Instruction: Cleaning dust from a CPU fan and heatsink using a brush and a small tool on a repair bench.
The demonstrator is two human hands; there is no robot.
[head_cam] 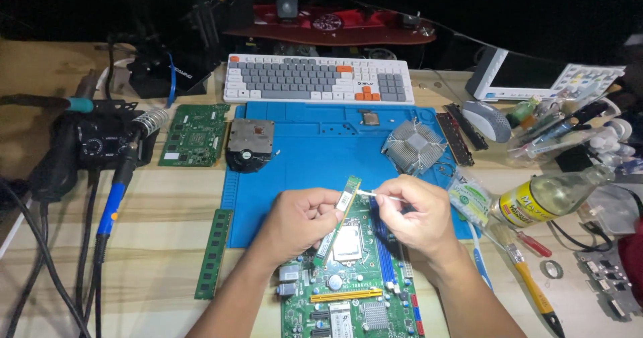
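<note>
My left hand [301,219] holds a green memory stick [343,211] upright over a green motherboard [355,296] lying at the near edge of the blue work mat [315,152]. My right hand [416,214] pinches a cotton swab [375,193] whose white tip touches the upper end of the stick. Both hands hover above the board's processor socket [348,243].
A second memory stick [213,254] lies left of the mat. A fan cooler [250,144], a round heatsink [414,146], a small chip [368,118] and a keyboard [319,79] sit farther back. A soldering station [100,140] stands left; a bottle [548,199] and screwdrivers [529,281] lie right.
</note>
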